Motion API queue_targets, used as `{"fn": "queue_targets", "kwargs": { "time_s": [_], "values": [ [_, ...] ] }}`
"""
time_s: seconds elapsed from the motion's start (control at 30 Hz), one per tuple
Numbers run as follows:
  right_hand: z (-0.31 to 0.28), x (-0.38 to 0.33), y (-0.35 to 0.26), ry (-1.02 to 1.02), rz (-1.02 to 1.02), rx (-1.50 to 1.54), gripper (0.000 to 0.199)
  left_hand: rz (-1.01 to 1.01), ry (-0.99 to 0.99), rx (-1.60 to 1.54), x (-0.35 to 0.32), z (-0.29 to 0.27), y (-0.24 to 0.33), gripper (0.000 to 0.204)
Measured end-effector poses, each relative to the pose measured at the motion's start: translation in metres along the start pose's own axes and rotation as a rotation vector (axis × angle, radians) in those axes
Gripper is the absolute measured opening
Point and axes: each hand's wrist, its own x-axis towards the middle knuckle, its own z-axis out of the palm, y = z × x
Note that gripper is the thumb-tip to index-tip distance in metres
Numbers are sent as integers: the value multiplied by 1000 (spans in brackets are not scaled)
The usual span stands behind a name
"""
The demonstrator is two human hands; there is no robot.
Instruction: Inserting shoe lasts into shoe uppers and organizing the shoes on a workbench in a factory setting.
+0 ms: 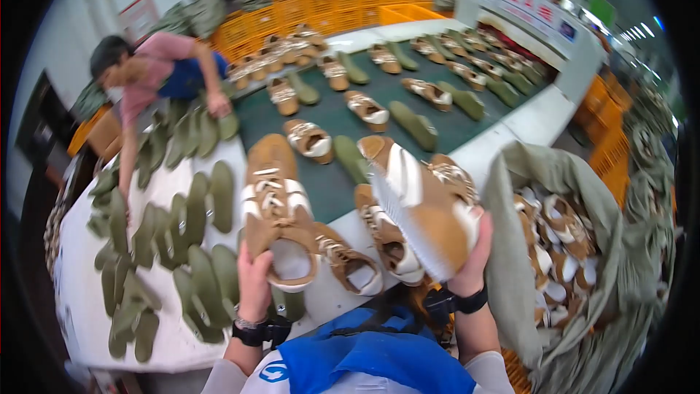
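Observation:
My left hand (253,284) is closed on the heel end of a brown sneaker (271,164) with white stripes and laces, its toe pointing away and its opening up. My right hand (474,259) grips the heel of a matching brown and white shoe (434,197), tilted so its pale ridged sole faces left. Between the two lie a laced sneaker (348,261) and another one (386,230) on the table edge. Partly hidden behind the right-hand shoe is a further sneaker (456,176). Olive-green sole-shaped pieces (222,197) lie left of my left hand.
A dark green conveyor belt (255,131) carries sneakers beside green sole-shaped pieces. A white-covered table (175,343) bears several more pieces. At the right stands a grey-green sack (510,263) full of shoes. A person (157,73) leans in at the far left. Orange crates (335,4) line the back.

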Motion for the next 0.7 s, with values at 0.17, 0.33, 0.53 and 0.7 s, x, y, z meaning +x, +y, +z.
{"fn": "queue_targets", "kwargs": {
  "time_s": [0.17,0.33,0.53,0.7],
  "values": [
    [72,-33,71,-1085,-730,-796,26,-63,-68,-42,-23,-1,-15,57],
    [60,-49,98,-1347,-739,-830,27,-132,-223,-32,-21,-12,-45,79],
    [30,-55,91,-1357,-720,-831,25,-132,-255,165,-10,27,-25,78],
    [-77,-24,-76,-116,-900,-1336,18,-4,-261,127,38,42,-12,64]
  ]
}}
